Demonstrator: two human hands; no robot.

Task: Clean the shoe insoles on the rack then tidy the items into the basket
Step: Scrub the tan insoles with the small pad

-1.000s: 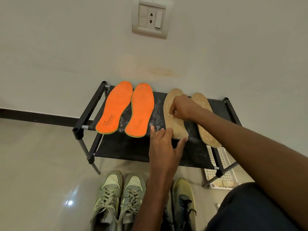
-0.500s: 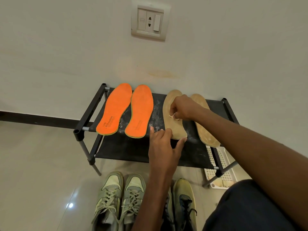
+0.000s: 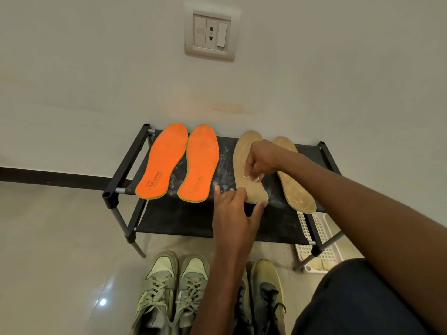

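Observation:
Two orange insoles (image 3: 164,160) (image 3: 202,163) lie side by side on the left of the black rack (image 3: 125,170). Two tan insoles lie on its right. My right hand (image 3: 262,158) is over the middle of the left tan insole (image 3: 242,153), its fingers curled and pinching a small pale object against the surface. My left hand (image 3: 234,209) holds that insole's heel end between thumb and fingers. The right tan insole (image 3: 297,192) is partly hidden by my right forearm. A white perforated basket (image 3: 324,250) stands on the floor under the rack's right end.
White powder dusts the rack's black fabric between the insoles. Pale green sneakers (image 3: 167,286) and dark sneakers (image 3: 266,293) stand on the tiled floor in front of the rack. A wall with a socket plate (image 3: 210,35) is right behind it. My dark-trousered knee fills the lower right.
My right hand has slid slightly toward the heel along the left tan insole, with the pale object in it. My left hand has stayed at the heel.

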